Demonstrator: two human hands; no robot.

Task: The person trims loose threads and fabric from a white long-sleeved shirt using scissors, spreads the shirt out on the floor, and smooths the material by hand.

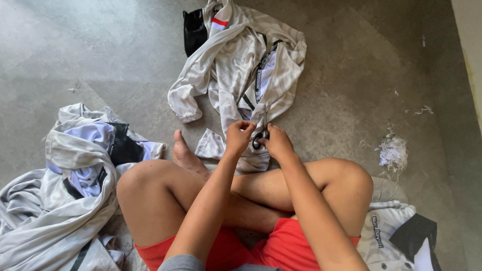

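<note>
— How far along does this look to you?

— From where I sit, watching the head camera, I'd judge it's midway. There's a heap of pale grey garments (65,200) on the floor at the person's left, another folded piece with a black patch (401,236) beside the right knee, and one grey jacket (241,65) spread out in front of the crossed legs. I can't tell which pile is finished. A small mound of white thread scraps (393,152) lies on the concrete floor (351,75) well off to the right, so some trimming looks done.

— What are the hands doing?

— The left hand (239,136) is curled closed, pinching the jacket's lower edge. The right hand (277,143) is closed round the dark loops of small scissors (261,131), just beside the left hand; the blades point up over the cloth. Whether the blades are parted, I can't tell.

— And the cloth itself?

— Thin, slick, sporty fabric, I'd say: light grey with a faint wavy pattern, dark tape along the opening, a red and white band and a glossy black panel near the collar. It lies rumpled, sleeves flung outward. The floor is rough, mottled grey cement. The scraps look fluffy and frayed.
</note>
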